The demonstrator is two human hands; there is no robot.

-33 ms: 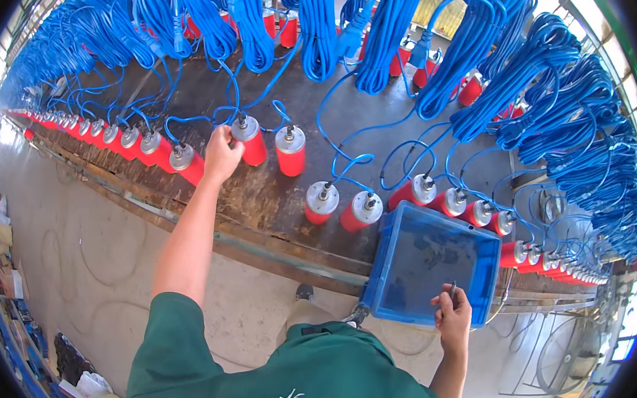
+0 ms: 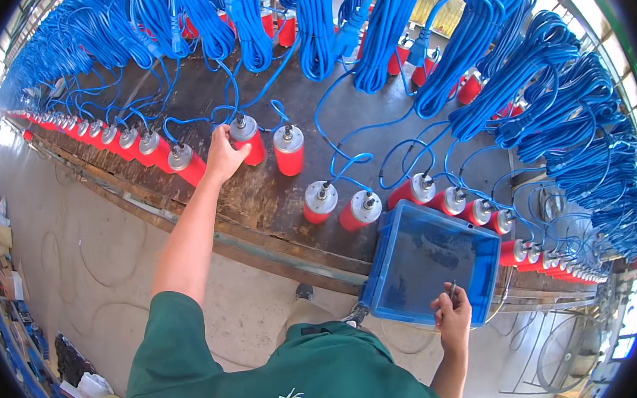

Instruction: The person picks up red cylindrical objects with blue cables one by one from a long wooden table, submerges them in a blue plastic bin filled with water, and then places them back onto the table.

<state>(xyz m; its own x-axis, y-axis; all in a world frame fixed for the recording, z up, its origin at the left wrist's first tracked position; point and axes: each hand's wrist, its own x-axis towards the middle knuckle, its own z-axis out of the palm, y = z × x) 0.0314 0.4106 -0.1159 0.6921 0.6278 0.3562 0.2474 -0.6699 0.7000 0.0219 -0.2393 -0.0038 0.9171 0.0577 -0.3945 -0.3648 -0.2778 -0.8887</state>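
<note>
My left hand (image 2: 226,158) is closed round the side of a red cylinder (image 2: 254,147) with a silver cap and a blue cable at its top. The thumb lies across its front; the other fingers are mostly hidden behind. Just right of it stands another red cylinder (image 2: 289,155), upright and apart. A pair of similar cylinders, one of them a capped red cylinder (image 2: 360,216), stands nearer the bench edge. Over the near right part of a blue plastic tray (image 2: 378,267), my right hand (image 2: 453,314) pinches a small dark metal piece (image 2: 453,290), its kind unclear.
Rows of red cylinders line the wooden bench (image 2: 257,217) to left and right. Coiled blue cables (image 2: 387,40) hang along the far side, their loose loops crossing the bench top. The tray reaches over the bench's near edge.
My left hand's thumb has shifted lower, from near the cap onto the cylinder's red side. My right hand stays over the tray with the small metal piece.
</note>
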